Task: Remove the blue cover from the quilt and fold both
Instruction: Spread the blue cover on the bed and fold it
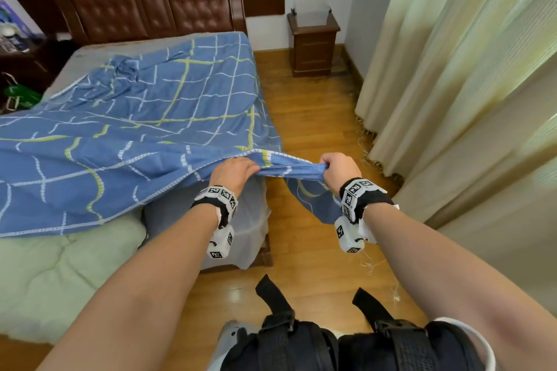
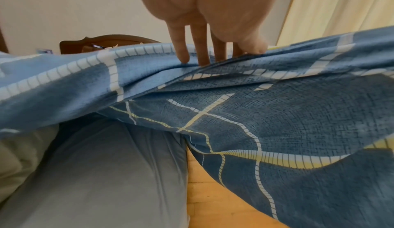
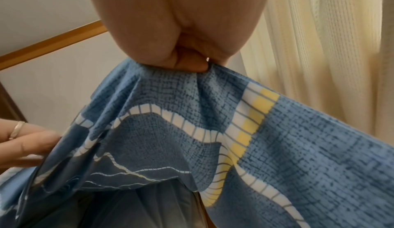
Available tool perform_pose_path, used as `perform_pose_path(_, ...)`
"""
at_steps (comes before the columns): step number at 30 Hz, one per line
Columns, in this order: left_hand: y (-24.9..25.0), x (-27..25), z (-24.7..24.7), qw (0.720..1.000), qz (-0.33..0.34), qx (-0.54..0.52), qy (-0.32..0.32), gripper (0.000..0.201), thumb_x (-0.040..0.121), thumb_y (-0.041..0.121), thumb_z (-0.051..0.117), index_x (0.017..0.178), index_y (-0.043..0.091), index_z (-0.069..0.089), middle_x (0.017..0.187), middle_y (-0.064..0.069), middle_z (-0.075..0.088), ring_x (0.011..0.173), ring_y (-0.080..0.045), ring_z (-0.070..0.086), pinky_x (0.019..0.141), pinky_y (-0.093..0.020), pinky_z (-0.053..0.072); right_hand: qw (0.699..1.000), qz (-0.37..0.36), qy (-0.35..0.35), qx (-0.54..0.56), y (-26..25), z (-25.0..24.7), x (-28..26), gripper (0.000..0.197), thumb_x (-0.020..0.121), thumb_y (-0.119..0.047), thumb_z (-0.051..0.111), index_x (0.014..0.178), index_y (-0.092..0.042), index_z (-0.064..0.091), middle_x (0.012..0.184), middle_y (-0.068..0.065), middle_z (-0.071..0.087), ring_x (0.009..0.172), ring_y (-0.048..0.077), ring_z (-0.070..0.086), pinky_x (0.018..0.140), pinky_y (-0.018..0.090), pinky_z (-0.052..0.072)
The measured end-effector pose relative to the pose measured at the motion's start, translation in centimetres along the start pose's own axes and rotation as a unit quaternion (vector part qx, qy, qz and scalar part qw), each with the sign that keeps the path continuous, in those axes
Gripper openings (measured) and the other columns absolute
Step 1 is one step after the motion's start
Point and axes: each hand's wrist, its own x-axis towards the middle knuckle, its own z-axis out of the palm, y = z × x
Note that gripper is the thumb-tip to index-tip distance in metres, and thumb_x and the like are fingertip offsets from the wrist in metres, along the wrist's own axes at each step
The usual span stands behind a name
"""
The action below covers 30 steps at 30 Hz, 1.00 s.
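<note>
The blue cover (image 1: pixel 150 117), checked with white and yellow lines, lies spread across the bed. Its near right corner is lifted off the mattress. My left hand (image 1: pixel 241 169) pinches the cover's edge, fingers tucked in a fold (image 2: pixel 200 53) and thumb on top. My right hand (image 1: pixel 334 166) is a fist around the bunched corner (image 3: pixel 187 63), held out past the bed's side, with cloth (image 3: pixel 298 139) hanging below it. The pale green quilt (image 1: pixel 45 274) lies bare at the near left, and the cover (image 2: pixel 277 113) overlaps its far edge.
A grey sheet (image 1: pixel 241 220) wraps the mattress corner under my left hand. A dark padded headboard (image 1: pixel 150 3) stands at the far end, a wooden nightstand (image 1: pixel 313 42) beside it. Cream curtains (image 1: pixel 452 69) hang along the right; wooden floor (image 1: pixel 316 129) runs between.
</note>
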Motion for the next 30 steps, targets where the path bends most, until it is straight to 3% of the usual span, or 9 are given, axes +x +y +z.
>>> perform_pose_path(5,0.0,0.8,-0.2,0.999,0.002,0.04,-0.021,0.033,0.102,0.042,0.042,0.115,0.026,0.067,0.115,0.001,0.068,0.107,-0.024,0.061,0.083,-0.036,0.046,1.0,0.013,0.008,0.012,-0.5,0.6,0.5,0.028,0.072,0.009,0.048,0.062,-0.018,0.048,0.066,0.003,0.061,0.068,0.027,0.062,0.057,0.034,0.052)
perform_pose_path(9,0.0,1.7,-0.4,0.996,-0.007,0.075,-0.049,0.028,0.103,0.033,0.036,0.118,0.027,0.059,0.115,-0.007,0.067,0.103,-0.032,0.062,0.082,-0.037,0.046,0.999,0.047,0.028,-0.002,-0.7,0.9,0.7,0.027,0.074,0.007,0.048,0.064,-0.019,0.049,0.066,0.0,0.059,0.067,0.025,0.059,0.053,0.028,0.046)
perform_pose_path(11,-0.1,2.0,-0.7,0.995,-0.003,0.088,-0.053,0.024,0.103,0.028,0.036,0.115,0.024,0.056,0.112,-0.01,0.066,0.101,-0.034,0.062,0.081,-0.037,0.045,0.995,0.078,0.052,-0.028,-0.7,1.2,0.8,0.023,0.078,0.002,0.048,0.069,-0.019,0.053,0.07,0.0,0.06,0.068,0.025,0.059,0.054,0.026,0.042)
perform_pose_path(14,0.0,2.0,-1.4,0.989,0.001,0.135,-0.062,0.016,0.1,0.019,0.041,0.11,0.017,0.053,0.108,-0.013,0.066,0.096,-0.036,0.062,0.078,-0.041,0.046,0.99,0.108,0.063,-0.058,-0.4,1.9,0.8,0.018,0.083,-0.004,0.049,0.081,-0.02,0.059,0.078,0.003,0.062,0.076,0.029,0.06,0.062,0.03,0.046)
perform_pose_path(17,0.2,1.9,-2.6,0.972,0.001,0.221,-0.079,0.018,0.096,0.007,0.045,0.112,0.01,0.053,0.11,-0.013,0.066,0.102,-0.035,0.063,0.081,-0.042,0.049,0.989,0.114,0.054,-0.075,-0.8,2.9,1.1,0.018,0.086,-0.006,0.051,0.088,-0.019,0.062,0.084,0.005,0.064,0.081,0.03,0.061,0.067,0.031,0.047)
perform_pose_path(20,-0.8,1.6,-3.2,0.96,-0.007,0.252,-0.123,0.024,0.095,0.003,0.045,0.117,0.007,0.055,0.117,-0.015,0.064,0.109,-0.034,0.062,0.088,-0.041,0.049,0.987,0.121,0.07,-0.076,-1.0,3.5,1.4,0.018,0.087,-0.005,0.05,0.087,-0.019,0.062,0.08,0.004,0.063,0.077,0.028,0.059,0.065,0.03,0.046)
perform_pose_path(25,-3.3,-1.1,-2.3,0.961,-0.059,0.183,-0.2,0.021,0.1,0.014,0.039,0.115,0.011,0.054,0.114,-0.016,0.062,0.104,-0.038,0.06,0.085,-0.039,0.046,0.979,0.119,0.056,-0.153,0.4,4.8,1.1,0.019,0.087,-0.007,0.048,0.083,-0.02,0.06,0.062,-0.004,0.053,0.07,0.024,0.053,0.086,0.035,0.035)
perform_pose_path(28,-3.8,-2.9,-2.6,0.975,-0.086,0.134,-0.153,0.019,0.1,0.018,0.041,0.111,0.01,0.055,0.106,-0.02,0.064,0.097,-0.039,0.062,0.083,-0.043,0.048,0.984,0.108,0.028,-0.137,0.4,6.5,0.4,0.013,0.084,-0.012,0.054,0.092,-0.02,0.06,0.08,0.0,0.064,0.084,0.025,0.057,0.087,0.037,0.035)
perform_pose_path(30,-3.6,-3.7,-3.2,0.981,-0.084,0.112,-0.132,0.019,0.1,0.018,0.04,0.106,0.009,0.055,0.102,-0.021,0.064,0.096,-0.04,0.061,0.08,-0.042,0.046,0.998,0.053,0.018,-0.031,-0.7,8.0,0.0,0.021,0.082,-0.016,0.059,0.102,-0.02,0.058,0.098,0.003,0.062,0.099,0.028,0.055,0.09,0.037,0.041)
